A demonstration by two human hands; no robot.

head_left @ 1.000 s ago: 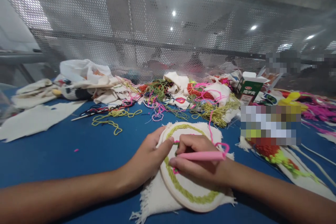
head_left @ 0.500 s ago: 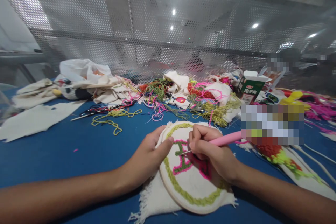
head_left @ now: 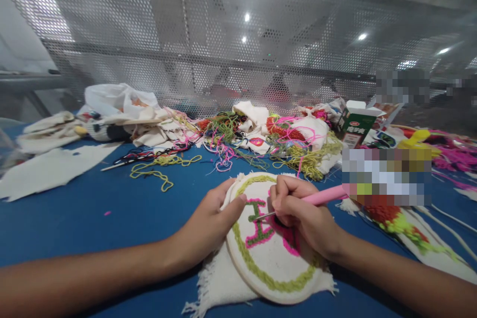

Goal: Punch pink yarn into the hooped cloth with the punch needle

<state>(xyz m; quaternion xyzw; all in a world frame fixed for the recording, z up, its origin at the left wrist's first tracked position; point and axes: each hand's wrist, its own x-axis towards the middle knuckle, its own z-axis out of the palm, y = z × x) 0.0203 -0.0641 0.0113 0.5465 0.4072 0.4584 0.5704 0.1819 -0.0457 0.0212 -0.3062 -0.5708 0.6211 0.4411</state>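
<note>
A round embroidery hoop [head_left: 266, 280] with white cloth lies on the blue table [head_left: 93, 218]. It carries a green yarn ring and a green letter outlined in pink. My left hand [head_left: 208, 228] grips the hoop's left rim, thumb on the cloth. My right hand [head_left: 303, 216] holds a pink punch needle [head_left: 320, 198] like a pen, its metal tip touching the cloth at the green letter. Pink yarn runs from the needle's back end.
Tangled yarn [head_left: 227, 144] in green, pink and yellow and white cloth scraps [head_left: 48, 169] lie across the table's far side. A green-and-white carton [head_left: 354, 124] stands at back right. Another stitched cloth [head_left: 410, 233] lies to the right. A perforated metal screen [head_left: 223, 35] stands behind.
My right hand turned from lying flat over the design to an upright pen grip, uncovering the letter. The needle tip now rests on the cloth. My left hand stayed on the rim.
</note>
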